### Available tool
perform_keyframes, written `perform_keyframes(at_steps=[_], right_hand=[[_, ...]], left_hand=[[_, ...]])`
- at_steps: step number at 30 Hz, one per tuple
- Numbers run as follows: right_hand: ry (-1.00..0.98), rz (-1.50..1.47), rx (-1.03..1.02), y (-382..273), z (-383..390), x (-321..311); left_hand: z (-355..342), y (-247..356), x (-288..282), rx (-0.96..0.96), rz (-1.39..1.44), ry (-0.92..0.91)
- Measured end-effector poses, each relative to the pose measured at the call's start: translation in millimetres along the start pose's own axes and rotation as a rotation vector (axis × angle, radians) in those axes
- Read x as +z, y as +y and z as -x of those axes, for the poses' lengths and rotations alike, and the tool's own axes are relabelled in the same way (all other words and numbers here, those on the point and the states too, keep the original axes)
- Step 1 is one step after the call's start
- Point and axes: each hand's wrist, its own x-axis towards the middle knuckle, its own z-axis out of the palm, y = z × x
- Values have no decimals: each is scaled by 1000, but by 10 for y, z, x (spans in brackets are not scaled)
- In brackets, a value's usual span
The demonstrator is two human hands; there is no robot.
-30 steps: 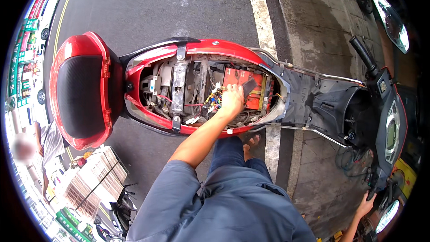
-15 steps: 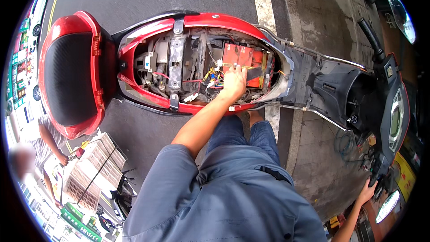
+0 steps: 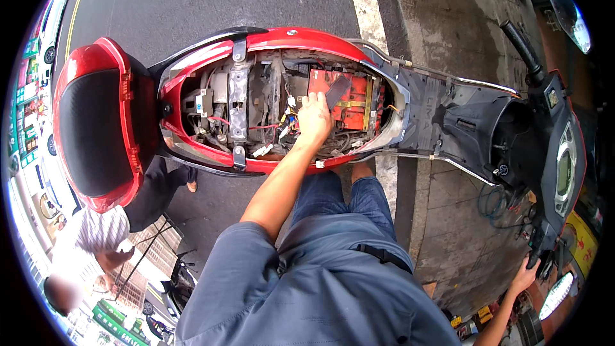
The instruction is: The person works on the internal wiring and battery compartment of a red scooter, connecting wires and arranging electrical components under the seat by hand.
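Note:
My left hand (image 3: 315, 119) reaches into the open compartment of a red scooter (image 3: 301, 38). Its fingers appear closed on the lower end of a dark flat strip (image 3: 337, 90), which tilts up over a red battery pack (image 3: 355, 104). Thin coloured wires and white connectors (image 3: 264, 150) lie around and just left of this hand. Far to the right, my right hand (image 3: 524, 275) is wrapped round the near handlebar grip (image 3: 533, 257); part of the grip is hidden by the fingers.
The raised black seat (image 3: 96, 115) stands at the left. A metal crossbar (image 3: 238, 102) spans the compartment. At the lower left another person (image 3: 96, 237) stands near a stack of light crates (image 3: 138, 279). A far handlebar (image 3: 525, 48) and mirror (image 3: 564, 6) stick out at the upper right.
My left hand has shifted left across the battery pack, and the dark strip has moved left and tilted upward with it. The person at lower left has come nearer the scooter. My right hand stays put.

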Motion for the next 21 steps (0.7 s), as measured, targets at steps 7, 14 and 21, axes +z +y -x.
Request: perform_keyframes(at_steps=[7,14,21], right_hand=[[-23,-22,9,22,-49,-12],[13,7,-2,78,35,7],[49,4,-30,-36,-40,14]], left_hand=[[31,73,169,88,-40,-4],[-107,-536,-517,-150,774,353],[-466,-1288,-350,-470,659,-9]])
